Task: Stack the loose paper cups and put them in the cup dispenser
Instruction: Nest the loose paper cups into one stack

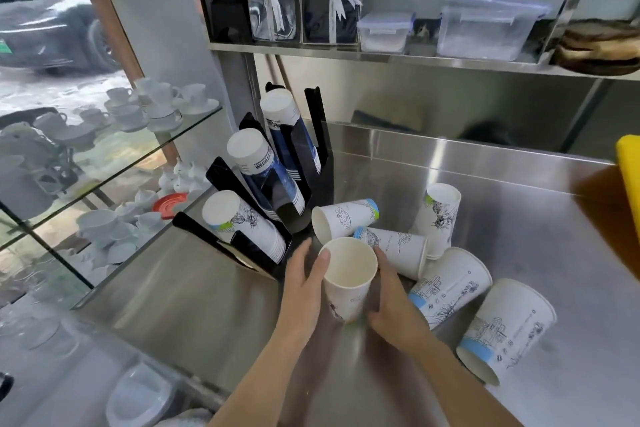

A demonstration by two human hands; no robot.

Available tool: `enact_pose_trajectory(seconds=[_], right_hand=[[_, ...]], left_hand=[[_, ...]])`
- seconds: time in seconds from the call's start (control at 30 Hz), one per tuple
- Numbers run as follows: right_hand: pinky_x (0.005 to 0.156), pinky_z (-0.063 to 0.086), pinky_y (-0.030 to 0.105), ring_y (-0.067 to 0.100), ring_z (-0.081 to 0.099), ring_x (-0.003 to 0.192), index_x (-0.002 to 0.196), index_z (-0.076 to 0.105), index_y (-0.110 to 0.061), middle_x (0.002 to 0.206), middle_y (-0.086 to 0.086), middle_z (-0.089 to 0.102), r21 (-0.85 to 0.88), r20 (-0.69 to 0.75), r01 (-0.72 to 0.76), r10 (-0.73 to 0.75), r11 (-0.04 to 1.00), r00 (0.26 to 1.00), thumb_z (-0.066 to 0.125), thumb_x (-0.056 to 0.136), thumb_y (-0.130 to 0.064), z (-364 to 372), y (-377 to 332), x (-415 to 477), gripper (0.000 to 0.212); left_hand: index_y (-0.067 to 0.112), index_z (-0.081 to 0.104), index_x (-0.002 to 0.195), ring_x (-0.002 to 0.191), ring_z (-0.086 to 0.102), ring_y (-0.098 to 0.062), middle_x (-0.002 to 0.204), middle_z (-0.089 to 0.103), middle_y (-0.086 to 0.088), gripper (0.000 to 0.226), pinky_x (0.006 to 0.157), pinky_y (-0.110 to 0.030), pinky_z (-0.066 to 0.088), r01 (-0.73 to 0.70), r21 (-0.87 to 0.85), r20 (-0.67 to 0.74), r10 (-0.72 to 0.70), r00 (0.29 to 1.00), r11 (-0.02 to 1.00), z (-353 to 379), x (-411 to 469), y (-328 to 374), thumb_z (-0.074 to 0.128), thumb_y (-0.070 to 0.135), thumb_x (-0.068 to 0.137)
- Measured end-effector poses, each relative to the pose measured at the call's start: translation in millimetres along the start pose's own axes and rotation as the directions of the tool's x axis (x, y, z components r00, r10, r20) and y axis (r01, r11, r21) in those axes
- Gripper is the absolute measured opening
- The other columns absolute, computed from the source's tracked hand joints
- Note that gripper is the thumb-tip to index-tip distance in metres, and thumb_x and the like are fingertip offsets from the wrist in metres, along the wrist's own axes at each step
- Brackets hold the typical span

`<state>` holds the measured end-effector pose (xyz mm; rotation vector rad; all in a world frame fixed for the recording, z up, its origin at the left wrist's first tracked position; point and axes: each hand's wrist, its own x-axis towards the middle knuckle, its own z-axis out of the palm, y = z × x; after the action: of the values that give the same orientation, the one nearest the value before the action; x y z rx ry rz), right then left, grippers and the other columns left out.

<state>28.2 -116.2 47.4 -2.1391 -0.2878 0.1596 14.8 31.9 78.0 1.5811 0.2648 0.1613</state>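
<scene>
An upright white paper cup [348, 276] stands on the steel counter [519, 191], mouth up. My left hand [304, 284] grips its left side with the thumb on the rim. My right hand [391, 302] holds its right side and base. Several loose printed cups lie around it: one on its side [343, 218], another [394, 250], one upside down [440, 215], and two more lying at the right [450, 288] [505, 329]. The black cup dispenser [311, 135] stands behind, its slots holding a white stack [242, 225] and two blue stacks [266, 177] [291, 128].
Glass shelves [114, 180] with white teacups and saucers run along the left. A steel shelf [381, 52] above holds plastic boxes and ribboned packages. A yellow object [628, 177] sits at the right edge. A white plate [142, 395] lies at the lower left.
</scene>
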Motion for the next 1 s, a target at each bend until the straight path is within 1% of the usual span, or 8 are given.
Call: enact_pose_trajectory(seconds=[0.1, 0.27, 0.4, 0.53, 0.6, 0.77, 0.9, 1.0], right_hand=[[0.108, 0.032, 0.032, 0.014, 0.036, 0.128, 0.143, 0.017, -0.024, 0.132, -0.007, 0.039, -0.006, -0.163, -0.015, 0.014, 1.000, 0.987, 0.049, 0.070, 0.013, -13.1, 1.5, -6.5, 0.087], [0.094, 0.035, 0.018, 0.018, 0.047, 0.110, 0.129, 0.042, -0.012, 0.124, 0.003, 0.052, -0.066, -0.581, -0.009, -0.031, 0.998, 0.814, 0.054, 0.080, 0.003, -49.0, 1.4, -18.9, 0.053], [0.104, 0.031, 0.043, 0.030, 0.042, 0.123, 0.130, 0.040, -0.010, 0.137, 0.014, 0.044, -0.056, -0.791, -0.288, 0.133, 0.956, 0.597, 0.062, 0.082, -0.010, -74.1, 22.8, -35.5, 0.053], [0.107, 0.031, 0.048, 0.034, 0.032, 0.132, 0.140, 0.023, -0.012, 0.148, 0.015, 0.026, 0.096, -0.774, -0.469, 0.362, 0.878, 0.520, 0.070, 0.077, -0.015, -93.1, 49.0, -63.4, 0.078], [0.106, 0.032, 0.049, 0.032, 0.029, 0.134, 0.143, 0.010, -0.018, 0.151, 0.013, 0.022, 0.267, -0.692, -0.427, 0.481, 0.864, 0.538, 0.076, 0.071, -0.013, -99.0, 67.3, -72.7, 0.098], [0.081, 0.054, 0.044, 0.029, 0.058, 0.108, 0.140, -0.003, -0.042, 0.132, 0.004, 0.048, 0.677, -0.344, -0.312, 0.662, 0.666, 0.666, 0.082, 0.062, -0.007, -110.8, 85.0, -82.8, 0.121], [0.069, 0.053, 0.029, 0.017, 0.056, 0.101, 0.136, 0.019, -0.036, 0.123, 0.001, 0.047, 0.596, -0.416, -0.223, 0.534, 0.771, 0.736, 0.079, 0.062, 0.002, -120.3, 82.7, -87.8, 0.102], [0.069, 0.051, 0.019, 0.007, 0.052, 0.102, 0.123, 0.025, -0.042, 0.122, -0.002, 0.043, 0.398, -0.507, -0.137, 0.342, 0.907, 0.791, 0.082, 0.060, -0.003, -131.0, 74.1, -84.6, 0.093]], left_hand=[[0.030, 0.044, 0.129, 0.123, 0.038, 0.002, 0.130, 0.045, 0.015, 0.053, 0.110, -0.028, 0.027, -0.244, 0.098, -0.025, 0.247, 0.969, 0.965, 6.1, -6.1, 20.2, 0.053, 0.050, 0.082], [0.034, 0.040, 0.129, 0.125, 0.039, 0.001, 0.130, 0.042, 0.023, 0.054, 0.105, -0.017, 0.029, -0.487, 0.086, 0.203, 0.463, 0.863, 0.869, 54.1, -23.1, 56.6, 0.049, 0.051, 0.078], [0.041, 0.039, 0.125, 0.118, 0.034, 0.021, 0.133, 0.040, 0.026, 0.046, 0.101, -0.007, 0.027, -0.260, -0.048, 0.528, 0.245, 0.813, 0.964, 110.1, -40.4, 52.1, 0.051, 0.043, 0.080], [0.036, 0.041, 0.132, 0.129, 0.039, -0.006, 0.144, 0.039, 0.011, 0.081, 0.114, -0.033, 0.026, 0.135, 0.104, 0.639, -0.170, 0.750, 0.985, 154.8, -47.9, 15.2, 0.050, 0.070, 0.059], [0.035, 0.041, 0.135, 0.127, 0.045, -0.012, 0.142, 0.046, 0.009, 0.095, 0.113, -0.040, 0.031, 0.229, 0.180, 0.620, -0.292, 0.729, 0.956, 168.0, -50.4, 0.1, 0.046, 0.079, 0.051], [0.032, 0.050, 0.127, 0.108, 0.064, -0.018, 0.124, 0.063, 0.001, 0.070, 0.099, -0.045, 0.049, 0.379, 0.145, 0.633, -0.380, 0.674, 0.914, 183.9, -52.7, -15.1, 0.048, 0.069, 0.068], [0.022, 0.062, 0.110, 0.072, 0.073, -0.009, 0.090, 0.074, 0.002, 0.047, 0.055, -0.024, 0.057, 0.474, 0.067, 0.604, -0.414, 0.681, 0.878, 188.6, -45.5, -12.1, 0.046, 0.058, 0.086], [0.020, 0.063, 0.105, 0.076, 0.070, -0.013, 0.091, 0.071, -0.002, 0.048, 0.057, -0.027, 0.054, 0.469, -0.002, 0.598, -0.374, 0.708, 0.883, 193.9, -37.8, 4.1, 0.043, 0.059, 0.086]])
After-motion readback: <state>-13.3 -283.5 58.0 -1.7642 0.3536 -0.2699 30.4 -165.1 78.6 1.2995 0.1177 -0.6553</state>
